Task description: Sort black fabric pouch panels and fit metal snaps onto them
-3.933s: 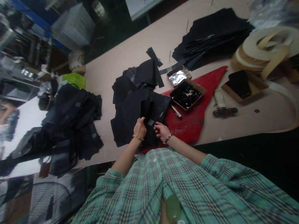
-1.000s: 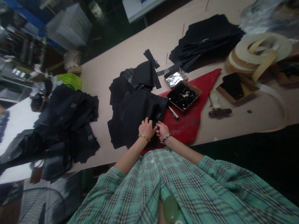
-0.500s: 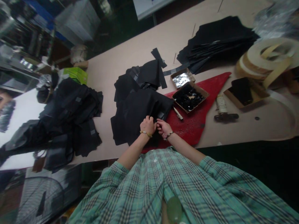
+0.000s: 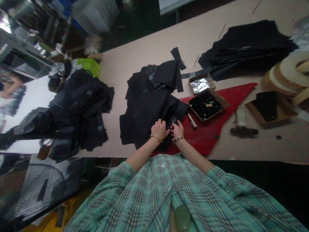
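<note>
My left hand (image 4: 160, 130) rests on a pile of black fabric pieces (image 4: 145, 112), its fingers curled round the edge of one piece. Close beside it, almost touching its thumb, my right hand (image 4: 177, 131) is closed in a pinch at that same edge. What lies between the right fingertips is too small to make out. A grey patch (image 4: 173, 119) shows on the fabric just above the right hand. Under the pile's right side spreads a red sheet (image 4: 205, 137). A small pale-handled tool (image 4: 192, 120) lies on it, right of the fabric.
Small black parts fill one cardboard box (image 4: 220, 100); silvery discs (image 4: 200, 86) fill another. A hammer with a wrapped handle (image 4: 240, 117) lies farther right, near tape rolls (image 4: 287, 72). Black stacks (image 4: 246, 48) and heaps (image 4: 82, 93) stand either side. Another person's arm (image 4: 13, 85) shows far left.
The whole view has shifted, so the table's things appear farther right for those on the right side. My hands stay together at the fabric's edge, with the right fingers slightly more raised.
</note>
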Motion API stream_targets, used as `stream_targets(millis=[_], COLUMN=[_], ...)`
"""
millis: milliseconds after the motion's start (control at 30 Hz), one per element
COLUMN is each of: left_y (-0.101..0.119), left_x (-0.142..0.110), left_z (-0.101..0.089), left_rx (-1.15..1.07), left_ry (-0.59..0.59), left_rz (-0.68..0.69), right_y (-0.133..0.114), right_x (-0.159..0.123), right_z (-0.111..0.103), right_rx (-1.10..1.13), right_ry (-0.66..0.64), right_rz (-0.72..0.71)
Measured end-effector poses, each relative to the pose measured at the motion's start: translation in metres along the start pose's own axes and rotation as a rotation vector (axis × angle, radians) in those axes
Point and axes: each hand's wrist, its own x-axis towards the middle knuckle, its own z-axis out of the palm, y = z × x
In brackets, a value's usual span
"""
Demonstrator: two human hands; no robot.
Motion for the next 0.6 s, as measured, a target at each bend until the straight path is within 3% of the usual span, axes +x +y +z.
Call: stream_targets(millis=[233, 367, 467, 533, 600], left_y=[0.001, -0.020, -0.035, -0.032, -0.017], left_x=[-0.002, 0.005, 0.017, 0.025, 0.032], left_z=[-0.003, -0.033, -0.066, -0.078, -0.075], left_rx=[-0.063, -0.109, -0.041, 0.021, 0.045], left_ry=[-0.012, -0.056, 0.065, 0.148, 0.116], left_rz=[-0.013, -0.109, -0.188, -0.124, -0.004], right_y=[-0.023, -0.032, -0.030, -0.028, -0.027], right_x=[0.021, 0.030, 0.032, 0.032, 0.032], right_z=[-0.005, -0.015, -0.023, -0.026, -0.027], right_rx=[0.116, 0.076, 0.170, 0.227, 0.229], right_ry=[0.109, 0.162, 0.126, 0.070, 0.042], right_rz=[-0.012, 0.037, 0.080, 0.062, 0.039])
